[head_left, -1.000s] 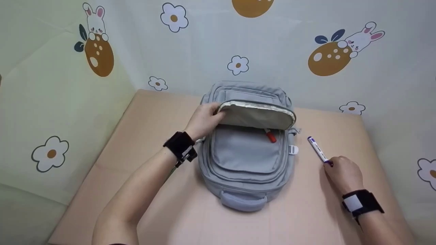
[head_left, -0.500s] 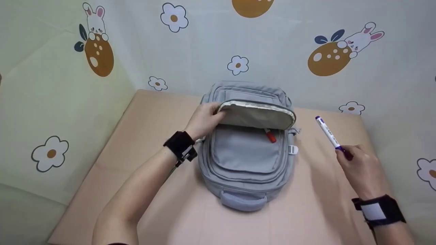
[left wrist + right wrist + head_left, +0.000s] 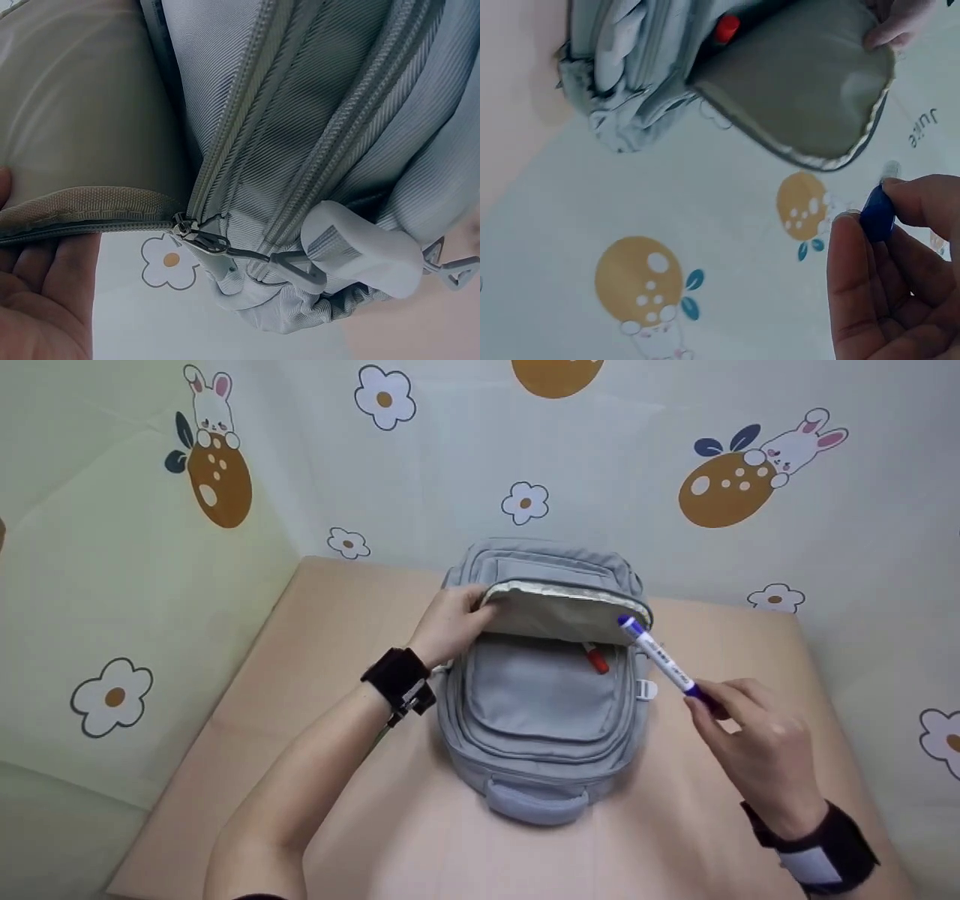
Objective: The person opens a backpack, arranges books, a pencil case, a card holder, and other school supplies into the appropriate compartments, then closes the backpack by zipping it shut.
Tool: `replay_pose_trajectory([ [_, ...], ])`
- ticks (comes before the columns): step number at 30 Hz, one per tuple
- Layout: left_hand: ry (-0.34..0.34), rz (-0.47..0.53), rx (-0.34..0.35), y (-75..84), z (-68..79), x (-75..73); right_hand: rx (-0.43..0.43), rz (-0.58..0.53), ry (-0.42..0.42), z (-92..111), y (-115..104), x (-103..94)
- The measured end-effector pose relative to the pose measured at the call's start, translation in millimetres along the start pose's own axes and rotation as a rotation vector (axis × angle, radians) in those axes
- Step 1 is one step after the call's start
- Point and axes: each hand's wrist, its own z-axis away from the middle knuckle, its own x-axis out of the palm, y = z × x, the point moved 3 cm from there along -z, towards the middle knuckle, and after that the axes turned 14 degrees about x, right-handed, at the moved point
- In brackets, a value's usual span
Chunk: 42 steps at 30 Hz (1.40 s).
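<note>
A light grey backpack lies on the table with its front pocket unzipped. My left hand grips the left edge of the raised pocket flap, whose beige lining shows. In the left wrist view, fingers lie below the flap's zipper edge. Out of the pocket's mouth pokes a red-capped marker, its other end hidden inside. My right hand pinches a white and purple marker by its rear end, held above the table. Its front tip overlaps the flap's right corner in the head view; contact cannot be told.
A pinkish-beige table top bears the backpack. Behind and to the left stand cloth walls printed with flowers and rabbits. A zipper pull and a pale strap piece hang at the bag's side.
My right hand has lifted the purple marker off the table, first up and rightward, then left to the pocket flap. The left hand keeps the flap raised in the same place.
</note>
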Motion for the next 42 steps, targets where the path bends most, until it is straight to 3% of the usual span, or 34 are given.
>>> replay_pose_trajectory([
  [4, 0.001, -0.004, 0.005, 0.4, -0.5, -0.3, -0.100, -0.009, -0.072, -1.9, -17.4, 26.5],
  [10, 0.000, -0.017, 0.010, 1.0, -0.7, -0.1, -0.088, 0.115, -0.209, -3.9, -24.1, 79.3],
  [17, -0.016, -0.013, 0.014, 3.2, 0.0, 0.9, -0.096, 0.152, -0.211, -12.9, -29.2, 120.5],
  [32, -0.002, -0.008, 0.012, 2.2, -0.7, -1.0, -0.033, 0.202, -0.195, -38.0, -44.8, 168.8],
  [42, 0.002, -0.006, 0.016, 2.5, -1.2, -0.6, -0.076, 0.237, -0.179, -40.3, -53.6, 187.2],
])
